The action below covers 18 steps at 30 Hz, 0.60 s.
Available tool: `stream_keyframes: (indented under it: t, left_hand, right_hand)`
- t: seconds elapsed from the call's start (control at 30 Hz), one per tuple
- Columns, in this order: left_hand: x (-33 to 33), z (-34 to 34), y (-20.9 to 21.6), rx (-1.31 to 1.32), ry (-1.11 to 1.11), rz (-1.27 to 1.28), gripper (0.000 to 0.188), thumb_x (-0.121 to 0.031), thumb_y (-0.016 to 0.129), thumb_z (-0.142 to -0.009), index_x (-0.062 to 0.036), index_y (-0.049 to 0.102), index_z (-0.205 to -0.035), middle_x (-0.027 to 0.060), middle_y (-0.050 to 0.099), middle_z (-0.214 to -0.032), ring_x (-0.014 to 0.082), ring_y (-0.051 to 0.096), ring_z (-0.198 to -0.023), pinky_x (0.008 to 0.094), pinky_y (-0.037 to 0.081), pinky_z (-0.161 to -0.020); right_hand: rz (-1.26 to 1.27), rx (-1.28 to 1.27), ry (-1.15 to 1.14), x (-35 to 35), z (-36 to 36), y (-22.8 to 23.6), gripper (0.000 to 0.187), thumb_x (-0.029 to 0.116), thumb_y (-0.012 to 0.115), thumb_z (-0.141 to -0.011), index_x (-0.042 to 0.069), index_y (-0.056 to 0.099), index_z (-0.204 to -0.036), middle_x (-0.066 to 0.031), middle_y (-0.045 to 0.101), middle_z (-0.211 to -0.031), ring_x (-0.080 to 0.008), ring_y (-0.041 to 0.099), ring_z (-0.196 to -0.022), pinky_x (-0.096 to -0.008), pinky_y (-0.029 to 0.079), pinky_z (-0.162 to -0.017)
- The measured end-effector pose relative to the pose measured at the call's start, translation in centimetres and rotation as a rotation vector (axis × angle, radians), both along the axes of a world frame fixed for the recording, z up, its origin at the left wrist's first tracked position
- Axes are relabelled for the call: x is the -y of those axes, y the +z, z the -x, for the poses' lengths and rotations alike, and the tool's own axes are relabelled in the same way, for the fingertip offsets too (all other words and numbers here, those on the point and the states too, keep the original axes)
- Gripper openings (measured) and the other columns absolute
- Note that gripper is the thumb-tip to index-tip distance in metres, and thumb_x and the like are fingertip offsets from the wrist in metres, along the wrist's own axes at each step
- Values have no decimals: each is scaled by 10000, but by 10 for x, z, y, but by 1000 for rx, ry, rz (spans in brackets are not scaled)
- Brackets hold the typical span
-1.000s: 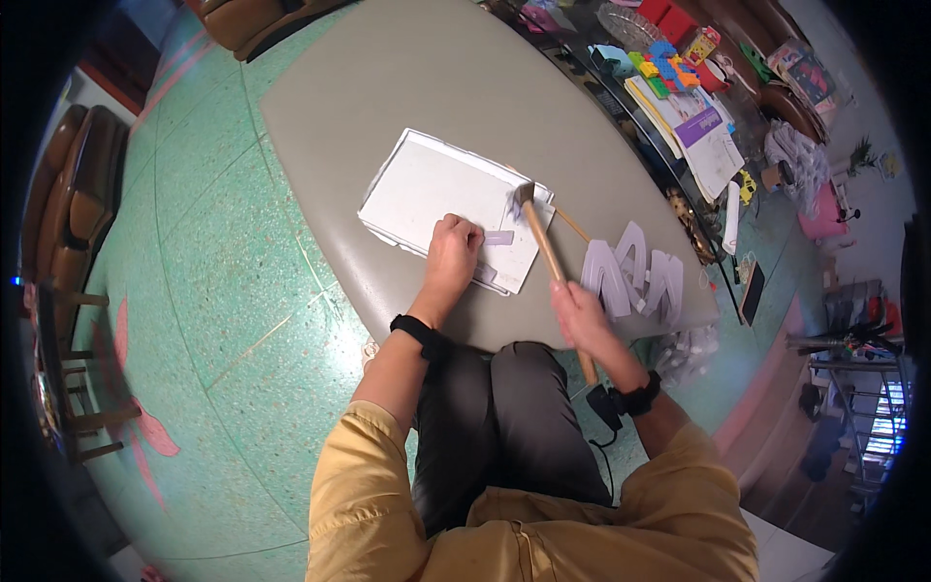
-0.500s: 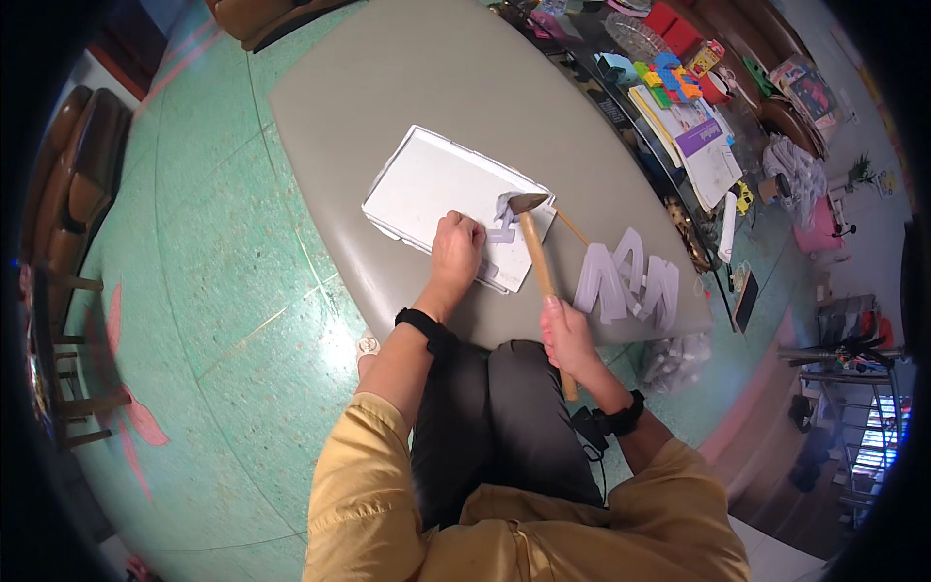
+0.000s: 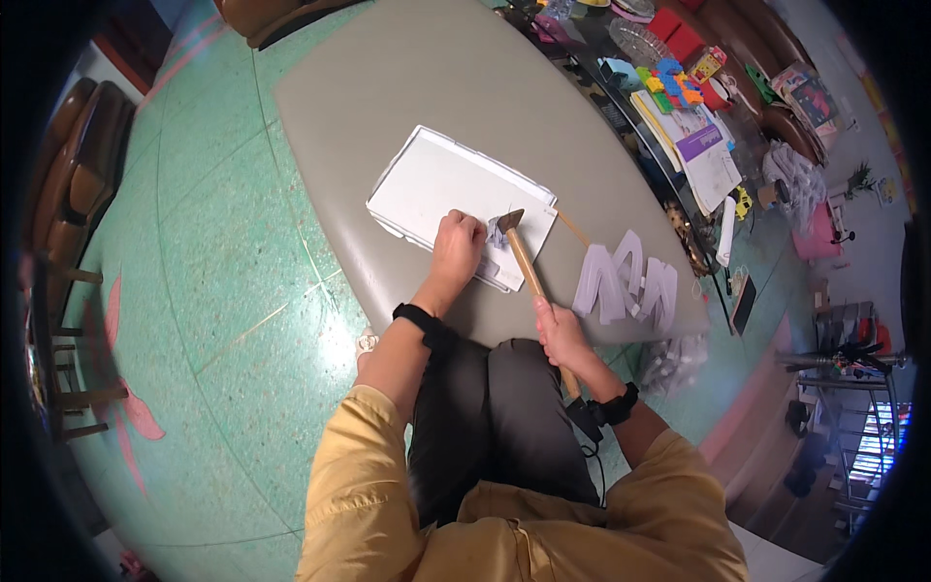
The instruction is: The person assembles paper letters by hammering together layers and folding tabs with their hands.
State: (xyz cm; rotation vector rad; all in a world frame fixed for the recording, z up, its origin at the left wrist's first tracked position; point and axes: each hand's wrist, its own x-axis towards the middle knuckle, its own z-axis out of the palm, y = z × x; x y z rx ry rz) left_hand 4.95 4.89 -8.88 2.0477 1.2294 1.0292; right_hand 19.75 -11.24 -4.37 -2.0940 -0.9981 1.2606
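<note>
My right hand (image 3: pixel 562 335) is closed round the wooden handle of a hammer (image 3: pixel 527 260), whose dark metal head lies over the right part of a shallow white tray (image 3: pixel 441 175). Beside the head, my left hand (image 3: pixel 456 247) rests in the tray with its fingers pinched together at the end of a lilac strip (image 3: pixel 493 236). The hammer head covers part of that strip and what lies under it. Several more lilac strips (image 3: pixel 603 286) lie in a loose group right of the tray, on the grey padded surface (image 3: pixel 388 82).
A thin wooden stick (image 3: pixel 572 228) sticks out by the tray's right corner. Further right, a dark glass table (image 3: pixel 601 102) carries papers (image 3: pixel 703 145), coloured building blocks (image 3: pixel 669 85) and a clear dish (image 3: pixel 637 41). A clear plastic bag (image 3: pixel 676 361) hangs near the padded surface's front right edge.
The hammer head has come down and to the left, closer to my left fingers. My right hand has shifted slightly left and nearer to me. My left hand has stayed in place.
</note>
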Motion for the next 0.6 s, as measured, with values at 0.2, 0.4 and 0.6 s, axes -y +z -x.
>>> stream_keyframes:
  t: [0.2,0.4,0.6]
  left_hand:
    - [6,12,12,-125,65,-22,68,-54,651,-694,-26,628,-753,116,566,-795,301,528,-782,372,452,-707]
    - [5,16,14,-117,75,-20,77,-61,661,-691,-32,640,-758,119,575,-809,300,529,-785,369,450,-710]
    - [8,21,9,-95,67,-1,77,-70,661,-696,-22,629,-748,123,570,-806,305,526,-785,384,444,-711]
  right_hand:
    - [-18,67,18,2,-3,1,519,438,415,-916,-2,494,-652,-80,495,-524,-191,501,-475,-355,409,-498]
    - [-84,-23,13,1,6,9,537,464,411,-908,-21,509,-699,-101,504,-539,-218,525,-522,-377,427,-546]
    - [17,78,79,-11,12,19,532,437,398,-922,-41,527,-726,-168,549,-596,-320,564,-589,-416,432,-594]
